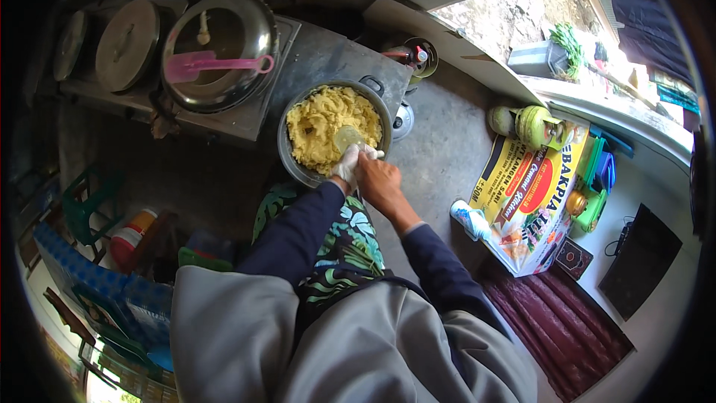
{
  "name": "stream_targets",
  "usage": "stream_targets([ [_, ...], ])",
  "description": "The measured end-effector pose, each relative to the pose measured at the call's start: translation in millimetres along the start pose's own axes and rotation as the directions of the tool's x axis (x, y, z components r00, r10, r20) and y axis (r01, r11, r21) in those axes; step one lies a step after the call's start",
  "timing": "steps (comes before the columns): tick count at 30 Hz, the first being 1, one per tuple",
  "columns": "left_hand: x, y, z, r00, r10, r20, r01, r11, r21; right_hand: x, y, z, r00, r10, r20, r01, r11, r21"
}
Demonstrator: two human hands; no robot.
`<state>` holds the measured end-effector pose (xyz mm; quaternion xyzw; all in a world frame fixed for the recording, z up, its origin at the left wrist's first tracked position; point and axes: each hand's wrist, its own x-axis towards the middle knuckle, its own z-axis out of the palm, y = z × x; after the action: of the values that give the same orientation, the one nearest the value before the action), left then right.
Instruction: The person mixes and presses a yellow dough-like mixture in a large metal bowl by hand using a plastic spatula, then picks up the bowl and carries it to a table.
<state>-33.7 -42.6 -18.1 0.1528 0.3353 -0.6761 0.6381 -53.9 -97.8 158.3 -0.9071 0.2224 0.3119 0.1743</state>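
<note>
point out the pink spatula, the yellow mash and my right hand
Pink spatula (220, 65): head view, on its handle
Yellow mash (328, 114): head view, on its top surface
Right hand (380, 181): head view, on its back

The mash (313, 119) lies in the pot (284, 143), mid-scene, with the left hand (347, 164) and right hand (379, 179) at its near right side. At far left, three lidded pots (127, 46) stand in a row; a spatula (212, 65) lies on the rightmost lid. Nearer left is a stool (88, 206). Right, a gas cylinder (538, 128) stands at the banner's (538, 186) far end.
</note>
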Motion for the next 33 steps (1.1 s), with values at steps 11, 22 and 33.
stream_targets([
  [11,-17,-9,21,0.587,0.665,-0.462,0.245,0.397,0.884,-11,24,113,0.923,0.351,-0.159,-0.12,0.653,0.747],
  [22,-28,13,-8,0.994,-0.063,-0.088,0.075,0.988,0.139,4,-9,40,0.994,0.096,-0.059,-0.089,0.989,0.118],
  [33,-78,-22,13,0.972,0.011,-0.236,0.071,0.939,0.336,-63,-17,34,0.967,0.25,0.042,-0.247,0.89,0.382],
])
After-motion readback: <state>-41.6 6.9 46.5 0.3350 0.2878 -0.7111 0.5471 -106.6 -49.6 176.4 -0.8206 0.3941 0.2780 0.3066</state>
